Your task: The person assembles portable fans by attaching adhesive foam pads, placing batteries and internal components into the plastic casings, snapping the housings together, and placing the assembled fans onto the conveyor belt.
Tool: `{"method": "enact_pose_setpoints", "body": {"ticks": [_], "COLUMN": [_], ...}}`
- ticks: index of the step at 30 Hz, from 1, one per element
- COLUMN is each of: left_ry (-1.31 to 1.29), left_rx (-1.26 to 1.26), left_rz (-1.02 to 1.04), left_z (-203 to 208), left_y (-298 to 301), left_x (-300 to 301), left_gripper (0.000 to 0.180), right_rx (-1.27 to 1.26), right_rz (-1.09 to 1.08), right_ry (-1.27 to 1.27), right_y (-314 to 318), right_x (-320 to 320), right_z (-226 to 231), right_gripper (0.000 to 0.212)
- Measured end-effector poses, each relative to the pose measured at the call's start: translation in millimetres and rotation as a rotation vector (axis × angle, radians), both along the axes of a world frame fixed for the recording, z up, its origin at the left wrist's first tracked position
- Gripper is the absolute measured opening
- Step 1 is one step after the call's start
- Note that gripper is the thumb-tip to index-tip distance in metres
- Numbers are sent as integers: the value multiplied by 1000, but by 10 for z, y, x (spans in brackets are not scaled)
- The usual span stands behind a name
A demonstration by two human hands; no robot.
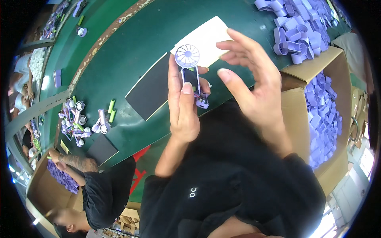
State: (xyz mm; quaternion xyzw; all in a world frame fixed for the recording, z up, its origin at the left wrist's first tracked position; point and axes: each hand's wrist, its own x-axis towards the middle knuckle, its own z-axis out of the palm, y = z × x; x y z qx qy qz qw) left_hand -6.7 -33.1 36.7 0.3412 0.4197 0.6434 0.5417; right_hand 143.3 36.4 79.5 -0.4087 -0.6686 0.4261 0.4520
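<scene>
the person's left hand [183,119] holds a small lavender fan [187,56] over the near left corner of the white pad [216,33], its fingers wrapped round the handle and the thumb pressed along the front; whether the fan touches the pad is hard to tell. the right hand [258,79] is apart from it at the pad's right edge, fingers spread and holding nothing. the fan looks partly built: the round grille is on, yet the handle frame stands open, with a dark part and a bit of green inside, so an outer cover seems left to do. a black pad [149,91] lies just left of the white pad; farther left are green cylinders [112,112] and a cluster of open fan units [73,119], apparently unfinished too. right of the white pad, a heap of lavender shells [303,29] sits on the tabletop [151,29], and a cardboard box [291,119] holds more, all seemingly unfitted.
</scene>
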Motion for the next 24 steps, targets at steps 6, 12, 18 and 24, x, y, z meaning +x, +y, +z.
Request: {"method": "enact_pose_setpoints", "body": {"ticks": [6,12,18,24], "left_ry": [147,426,618,569], "left_rx": [26,58,112,31], "left_rz": [-29,-16,72,100], "left_z": [-13,-63,-167,-142], "left_y": [-12,-61,-37,-15], "left_x": [44,24,79,140], "left_gripper": [69,62,59,55], "right_rx": [-259,-401,-424,-492], "right_rz": [137,183,193,165], "right_ry": [77,83,253,266], "right_y": [24,50,76,80], "right_x": [-127,-220,-280,-281], "right_z": [-215,-103,-272,-277], "right_gripper": [59,53,44,44]}}
